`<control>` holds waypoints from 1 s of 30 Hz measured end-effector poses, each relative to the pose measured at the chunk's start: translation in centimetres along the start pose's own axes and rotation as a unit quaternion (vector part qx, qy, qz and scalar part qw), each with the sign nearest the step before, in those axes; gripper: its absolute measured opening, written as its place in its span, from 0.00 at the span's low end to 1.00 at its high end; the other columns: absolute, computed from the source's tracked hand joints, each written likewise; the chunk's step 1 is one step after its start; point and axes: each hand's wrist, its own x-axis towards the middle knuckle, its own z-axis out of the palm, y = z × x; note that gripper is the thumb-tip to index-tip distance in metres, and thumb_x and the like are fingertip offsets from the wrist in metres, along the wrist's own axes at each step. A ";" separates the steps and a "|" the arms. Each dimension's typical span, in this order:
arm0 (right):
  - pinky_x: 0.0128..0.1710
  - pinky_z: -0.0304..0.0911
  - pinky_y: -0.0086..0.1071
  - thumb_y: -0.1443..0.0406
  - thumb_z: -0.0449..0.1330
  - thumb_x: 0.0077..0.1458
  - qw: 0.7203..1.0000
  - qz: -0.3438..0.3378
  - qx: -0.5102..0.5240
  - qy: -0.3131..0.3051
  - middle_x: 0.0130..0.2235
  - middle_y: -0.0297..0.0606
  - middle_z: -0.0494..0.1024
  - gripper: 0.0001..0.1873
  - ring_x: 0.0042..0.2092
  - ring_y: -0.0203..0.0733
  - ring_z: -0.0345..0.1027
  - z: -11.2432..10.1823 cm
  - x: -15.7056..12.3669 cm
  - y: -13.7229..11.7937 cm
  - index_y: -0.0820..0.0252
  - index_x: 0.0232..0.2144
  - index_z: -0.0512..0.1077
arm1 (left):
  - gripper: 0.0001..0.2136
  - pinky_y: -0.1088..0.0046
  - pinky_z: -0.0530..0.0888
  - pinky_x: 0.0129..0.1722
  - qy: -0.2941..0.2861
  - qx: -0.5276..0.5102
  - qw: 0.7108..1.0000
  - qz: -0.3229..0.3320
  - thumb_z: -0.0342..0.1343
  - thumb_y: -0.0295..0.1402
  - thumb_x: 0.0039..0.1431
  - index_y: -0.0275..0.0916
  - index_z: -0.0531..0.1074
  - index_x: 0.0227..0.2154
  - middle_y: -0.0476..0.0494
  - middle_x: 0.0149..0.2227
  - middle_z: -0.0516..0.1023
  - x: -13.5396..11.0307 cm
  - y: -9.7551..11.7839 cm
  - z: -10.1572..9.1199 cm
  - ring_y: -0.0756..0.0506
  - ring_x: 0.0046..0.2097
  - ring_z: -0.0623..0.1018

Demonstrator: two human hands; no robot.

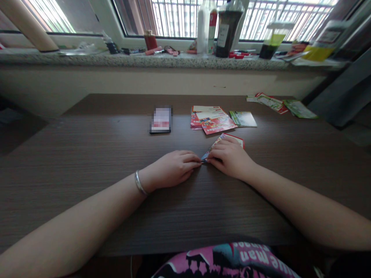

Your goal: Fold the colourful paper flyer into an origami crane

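Note:
A red-edged printed paper card (240,141) lies at an angle on the table in front of me, partly covered by my right hand. My left hand (180,166), with a silver bangle at the wrist, pinches the card's near left corner between thumb and fingers. Bent over the card, my right hand (233,158) presses on it, and its thumb and index finger close near the same corner. What the right fingertips grip there is partly hidden. Just beyond lies a loose pile of red and white cards (218,120), beside a green and white card stack (245,119).
A phone (161,120) with a blurred screen lies left of the cards. More green and red slips (272,103) are at the table's (87,154) far right. Behind it, a stone windowsill (174,61) carries bottles, including a dark one (227,33), and small items.

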 end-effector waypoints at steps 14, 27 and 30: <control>0.47 0.55 0.40 0.60 0.63 0.54 0.990 0.118 0.075 -0.032 0.35 0.35 0.81 0.05 0.42 0.46 0.71 0.8 1.1 0.5 0.54 0.31 0.78 | 0.15 0.62 0.75 0.44 -0.046 0.059 0.993 -0.091 0.47 0.32 0.65 0.38 0.70 0.51 0.38 0.43 0.74 0.5 2.0 0.2 0.42 0.44 0.75; 0.52 0.51 0.45 0.56 0.64 0.53 0.987 0.141 0.064 -0.031 0.33 0.35 0.80 0.09 0.42 0.47 0.70 1.3 1.5 0.9 0.54 0.30 0.78 | 0.15 0.63 0.75 0.40 -0.043 0.088 0.990 -0.097 0.45 0.33 0.65 0.36 0.71 0.51 0.39 0.40 0.73 1.0 2.6 0.3 0.42 0.40 0.74; 0.52 0.51 0.45 0.57 0.63 0.54 0.988 0.138 0.059 -0.035 0.33 0.36 0.80 0.09 0.42 0.47 0.70 1.3 1.5 0.9 0.54 0.30 0.78 | 0.15 0.63 0.75 0.40 -0.044 0.095 0.990 -0.096 0.45 0.33 0.65 0.36 0.71 0.51 0.39 0.40 0.73 1.0 2.5 0.3 0.42 0.40 0.74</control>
